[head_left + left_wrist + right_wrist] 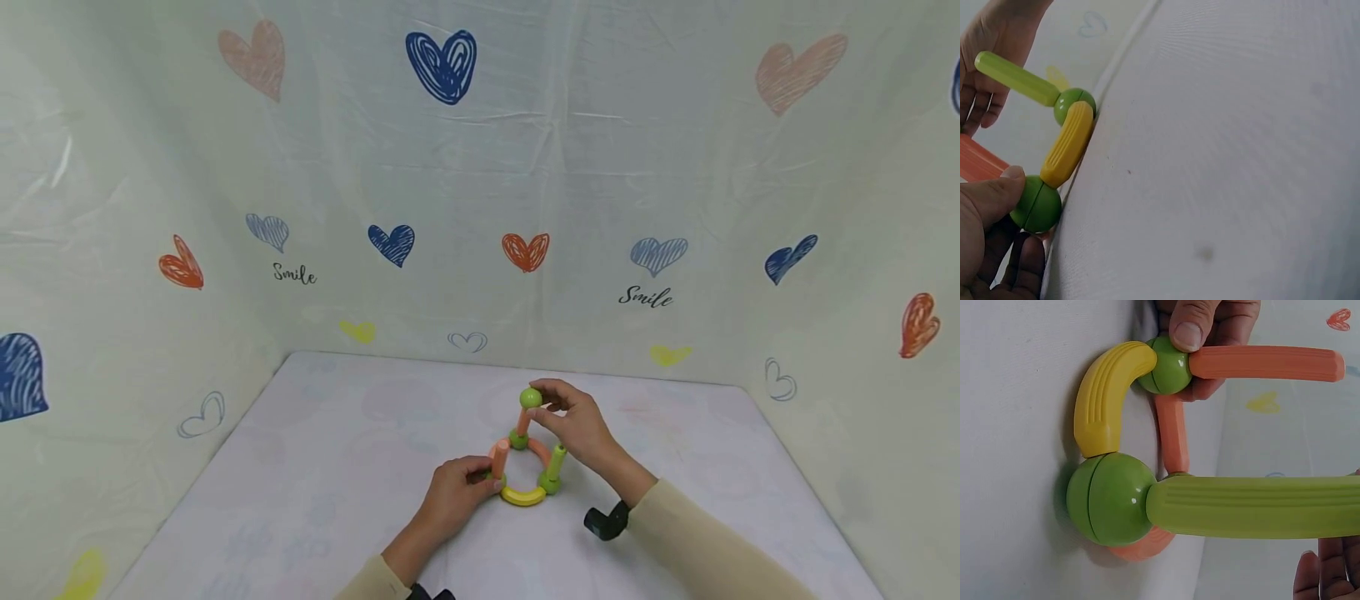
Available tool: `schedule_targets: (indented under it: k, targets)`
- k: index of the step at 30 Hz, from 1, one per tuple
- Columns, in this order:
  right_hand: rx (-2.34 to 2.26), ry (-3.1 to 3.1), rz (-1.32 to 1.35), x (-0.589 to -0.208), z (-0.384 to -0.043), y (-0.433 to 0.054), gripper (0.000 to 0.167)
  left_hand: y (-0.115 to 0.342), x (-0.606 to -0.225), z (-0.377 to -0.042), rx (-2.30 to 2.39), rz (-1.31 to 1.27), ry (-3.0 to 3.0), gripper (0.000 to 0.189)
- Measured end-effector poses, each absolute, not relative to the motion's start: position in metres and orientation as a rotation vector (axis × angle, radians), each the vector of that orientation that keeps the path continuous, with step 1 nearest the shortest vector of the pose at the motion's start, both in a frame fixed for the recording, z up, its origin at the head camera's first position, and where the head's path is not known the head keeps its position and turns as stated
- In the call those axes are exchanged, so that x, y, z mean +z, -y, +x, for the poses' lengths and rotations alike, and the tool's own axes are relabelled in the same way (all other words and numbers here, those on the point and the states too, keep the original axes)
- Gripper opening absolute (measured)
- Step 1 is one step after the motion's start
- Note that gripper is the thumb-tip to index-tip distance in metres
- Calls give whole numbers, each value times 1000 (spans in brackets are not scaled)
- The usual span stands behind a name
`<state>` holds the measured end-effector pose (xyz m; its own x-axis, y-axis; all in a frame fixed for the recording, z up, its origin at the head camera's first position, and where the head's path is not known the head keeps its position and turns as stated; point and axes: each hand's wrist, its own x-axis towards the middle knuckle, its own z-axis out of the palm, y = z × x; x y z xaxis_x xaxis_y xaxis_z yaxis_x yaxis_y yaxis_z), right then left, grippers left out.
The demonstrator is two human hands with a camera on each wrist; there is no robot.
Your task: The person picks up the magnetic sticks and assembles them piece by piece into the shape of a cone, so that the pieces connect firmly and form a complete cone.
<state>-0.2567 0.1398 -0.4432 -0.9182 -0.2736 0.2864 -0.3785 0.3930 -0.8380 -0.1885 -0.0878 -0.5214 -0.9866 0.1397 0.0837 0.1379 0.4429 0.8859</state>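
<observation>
A ring of curved rods, a yellow one [522, 497] at the front and orange ones [539, 451] behind, joined by green balls [550, 483], lies on the table. Straight rods stand on the balls: a light green rod [556, 462] at right, an orange rod [1266, 363] at left, another orange rod [522, 422] at the back. My left hand [453, 496] pinches the left green ball [1038, 205] at the foot of its orange rod. With thumb and fingers, my right hand [576, 422] holds a green ball [531, 398] on top of the back rod.
The white-covered table [337, 433] extends around the ring. A pale curtain [465, 167] printed with hearts rises behind the table and along both sides. A black wrist camera [606, 522] sits on my right wrist near the table.
</observation>
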Motion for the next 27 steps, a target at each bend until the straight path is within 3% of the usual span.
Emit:
schedule_targets:
  k: [7, 17, 27]
  targets:
    - [1594, 2553, 553, -443, -253, -139, 38, 88, -519, -187, 1788, 230, -2580, 46]
    - [1595, 2561, 532, -442, -242, -135, 34, 79, -510, -189, 1882, 182, -2616, 30]
    - [1576, 2588, 530, -443, -235, -136, 34, 71, -502, -197, 1736, 192, -2736, 26]
